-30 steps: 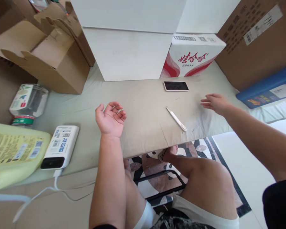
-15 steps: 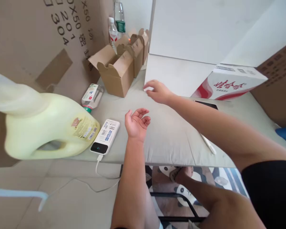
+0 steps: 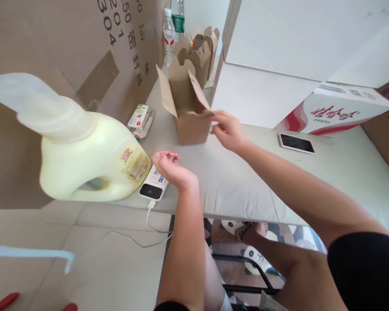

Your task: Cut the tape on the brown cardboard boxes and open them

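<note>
A brown cardboard takeaway box (image 3: 192, 128) stands on the grey padded surface with its top flaps raised. My right hand (image 3: 228, 130) pinches the box's near right corner between thumb and fingers. Lower and to the left, my left hand (image 3: 173, 166) hovers over a white power bank (image 3: 151, 191), hiding part of it. Its fingers are loosely curled and hold nothing that I can see. More brown takeaway boxes (image 3: 203, 54) stand in a row behind the nearest one.
Left stands a large pale-yellow jug (image 3: 106, 147); a clear bottle (image 3: 141, 122) lies behind it. A phone (image 3: 296, 143) rests at right, before a red-and-white carton (image 3: 335, 110). White boxes (image 3: 259, 93) form the back. A cable (image 3: 149, 216) hangs over the front edge.
My right hand has taken hold of the nearest box, which is now turned and apart from the row. My left hand has moved left over the power bank. The view has shifted.
</note>
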A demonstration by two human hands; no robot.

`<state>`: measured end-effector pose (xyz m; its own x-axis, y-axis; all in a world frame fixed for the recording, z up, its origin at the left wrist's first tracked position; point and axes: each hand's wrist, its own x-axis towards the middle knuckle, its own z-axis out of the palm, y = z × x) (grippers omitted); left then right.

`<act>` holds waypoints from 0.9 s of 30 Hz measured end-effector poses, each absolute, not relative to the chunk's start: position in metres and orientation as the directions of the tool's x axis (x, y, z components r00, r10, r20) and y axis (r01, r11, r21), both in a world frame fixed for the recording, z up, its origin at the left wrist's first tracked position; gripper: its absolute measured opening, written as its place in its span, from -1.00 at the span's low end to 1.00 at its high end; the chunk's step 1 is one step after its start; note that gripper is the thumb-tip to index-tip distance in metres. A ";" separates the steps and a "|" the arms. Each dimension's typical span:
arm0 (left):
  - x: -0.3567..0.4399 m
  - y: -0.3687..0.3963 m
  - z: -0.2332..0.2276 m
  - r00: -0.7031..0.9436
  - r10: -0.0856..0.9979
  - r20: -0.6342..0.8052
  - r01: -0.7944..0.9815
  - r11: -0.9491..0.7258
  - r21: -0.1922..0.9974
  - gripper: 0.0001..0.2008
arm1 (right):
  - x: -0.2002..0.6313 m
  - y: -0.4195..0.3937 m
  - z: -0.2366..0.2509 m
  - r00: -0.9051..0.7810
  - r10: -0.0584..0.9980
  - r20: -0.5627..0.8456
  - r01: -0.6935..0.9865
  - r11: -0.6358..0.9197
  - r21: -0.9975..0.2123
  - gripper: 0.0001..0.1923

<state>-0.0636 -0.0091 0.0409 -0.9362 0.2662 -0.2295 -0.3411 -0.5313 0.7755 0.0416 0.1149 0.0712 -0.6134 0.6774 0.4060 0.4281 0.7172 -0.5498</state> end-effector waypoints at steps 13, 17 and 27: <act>-0.009 0.011 0.038 -0.528 0.847 0.069 -0.526 -0.389 0.756 -0.46 | 0.293 -0.049 0.033 -0.242 0.818 0.521 0.462 0.570 -0.680 -0.49; 0.012 0.016 0.035 -0.451 0.883 0.133 -0.507 -0.376 0.776 -0.40 | 0.284 -0.026 0.020 -0.084 0.783 0.617 0.396 0.594 -0.700 -0.46; 0.022 0.025 0.031 -0.436 0.893 0.113 -0.464 -0.331 0.821 -0.20 | 0.282 -0.022 0.009 0.079 0.796 0.600 0.217 0.574 -0.790 -0.59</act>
<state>0.0222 0.0247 0.0310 -0.4365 0.8926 0.1130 -0.4644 -0.3311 0.8214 0.2816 -0.0224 0.0091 0.0788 0.7959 0.6003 0.2166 0.5741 -0.7896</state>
